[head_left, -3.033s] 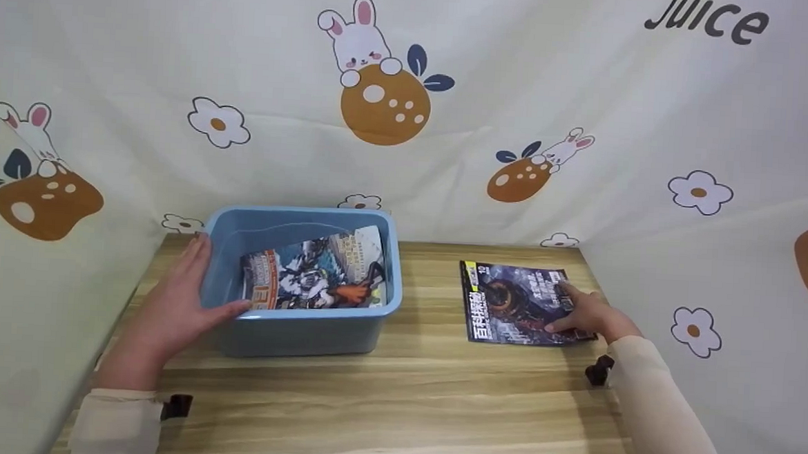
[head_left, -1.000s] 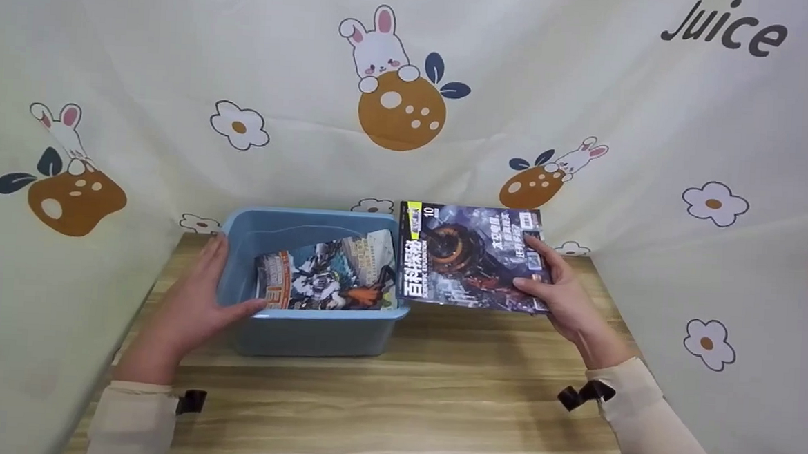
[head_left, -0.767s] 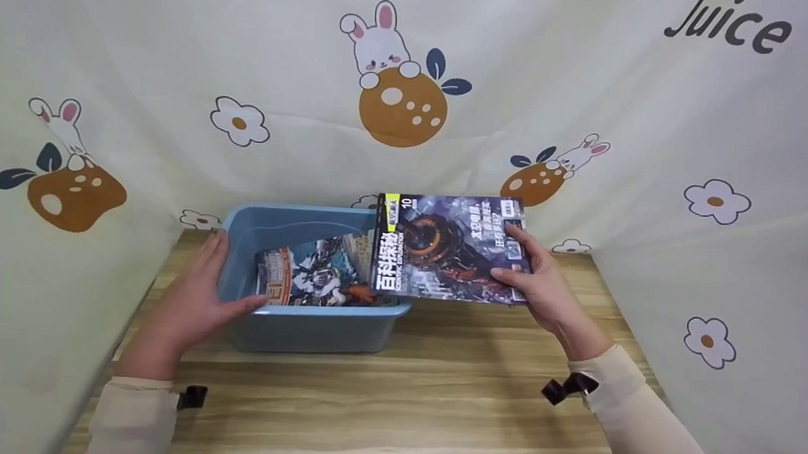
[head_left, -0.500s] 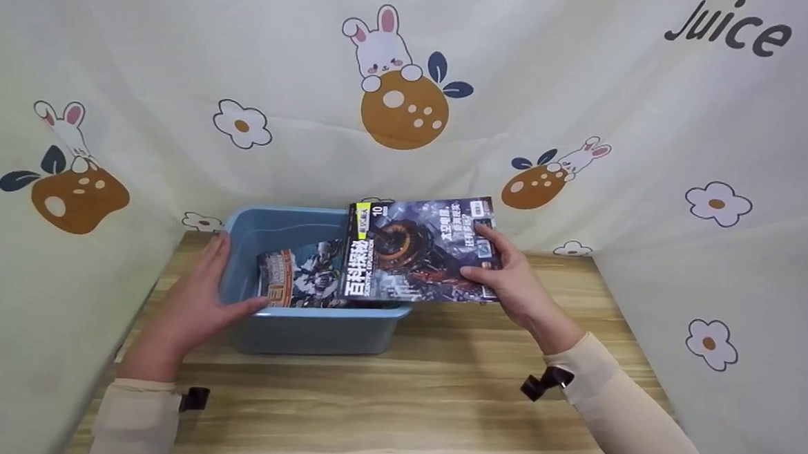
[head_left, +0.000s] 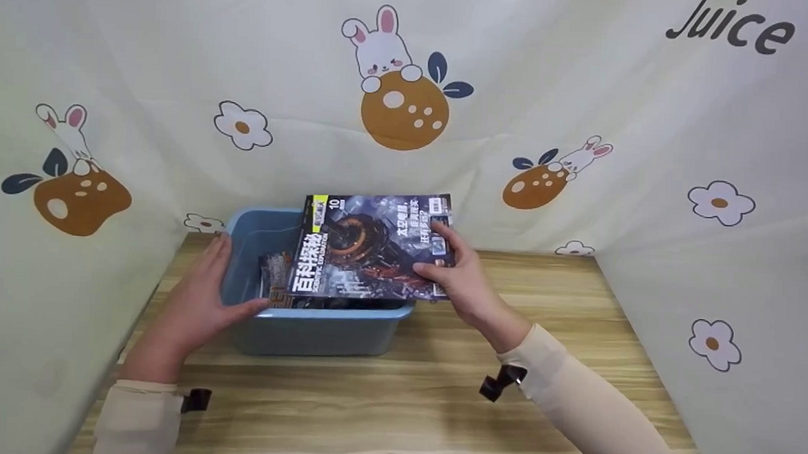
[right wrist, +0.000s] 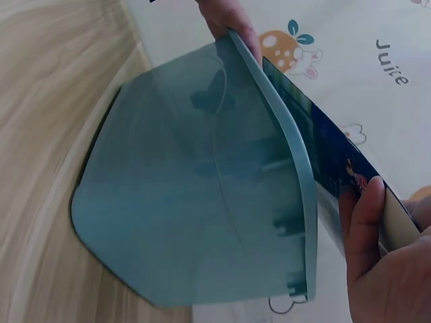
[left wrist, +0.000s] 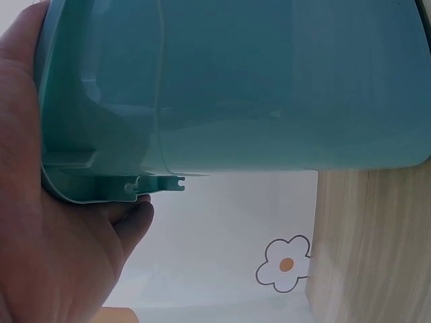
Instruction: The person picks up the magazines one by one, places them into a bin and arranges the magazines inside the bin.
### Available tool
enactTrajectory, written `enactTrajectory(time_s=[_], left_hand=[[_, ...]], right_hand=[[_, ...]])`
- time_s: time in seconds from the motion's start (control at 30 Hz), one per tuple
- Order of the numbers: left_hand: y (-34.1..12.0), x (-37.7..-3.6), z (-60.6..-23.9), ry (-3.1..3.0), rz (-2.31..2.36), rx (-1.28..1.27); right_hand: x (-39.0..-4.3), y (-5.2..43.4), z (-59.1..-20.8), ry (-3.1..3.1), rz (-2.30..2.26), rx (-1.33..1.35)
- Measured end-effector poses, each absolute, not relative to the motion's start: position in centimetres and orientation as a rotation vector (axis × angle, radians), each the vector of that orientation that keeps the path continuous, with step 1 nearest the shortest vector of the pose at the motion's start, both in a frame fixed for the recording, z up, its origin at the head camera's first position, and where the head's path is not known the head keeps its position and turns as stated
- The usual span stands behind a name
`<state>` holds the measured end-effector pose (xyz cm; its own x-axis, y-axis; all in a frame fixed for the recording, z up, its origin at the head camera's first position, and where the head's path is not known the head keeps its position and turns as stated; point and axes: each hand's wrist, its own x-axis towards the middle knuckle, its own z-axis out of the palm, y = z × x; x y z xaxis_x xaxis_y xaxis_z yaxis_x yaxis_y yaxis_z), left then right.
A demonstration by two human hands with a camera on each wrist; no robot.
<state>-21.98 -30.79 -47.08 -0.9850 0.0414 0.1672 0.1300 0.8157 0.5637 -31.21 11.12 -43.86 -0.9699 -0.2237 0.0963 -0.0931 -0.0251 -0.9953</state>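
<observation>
A magazine (head_left: 368, 253) with a dark cover and an orange-ringed machine is above the right part of a blue plastic bin (head_left: 315, 334). My right hand (head_left: 466, 286) pinches its right edge, thumb on the cover and fingers beneath, also seen in the right wrist view (right wrist: 387, 262). My left hand (head_left: 188, 312) holds the bin's near left corner; in the left wrist view its fingers curl at the rim (left wrist: 87, 202). Inside the bin lies another magazine (head_left: 275, 275), mostly hidden under the held one.
The bin stands on a wood-grain table (head_left: 366, 412), near the back. A pale curtain (head_left: 297, 152) printed with rabbits and oranges surrounds the table at the back and both sides. A dark wrist mount (head_left: 501, 383) sits on the right sleeve.
My right hand has picked up the dark magazine from the table's right side and carried it left over the bin, covering more of the magazine inside. The left hand stays at the bin's corner.
</observation>
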Motion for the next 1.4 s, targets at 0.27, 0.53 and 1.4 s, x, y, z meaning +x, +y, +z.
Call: enactTrajectory(time_s=[0.27, 0.53, 1.4], left_hand=[[-30.8, -22.1, -47.5, -2.862, -0.922, -0.13], [-30.9, -22.3, -47.4, -2.844, -0.94, -0.146], [-30.9, -22.1, -47.4, -2.822, -0.953, -0.147]], right_hand=[[-31.1, 8.6, -44.1, 2.131, -2.15, -0.347], [-31.0, 6.1, -43.7, 2.145, -2.138, -0.382], [-29.7, 1.9, -43.4, 2.367, -1.824, -0.407]])
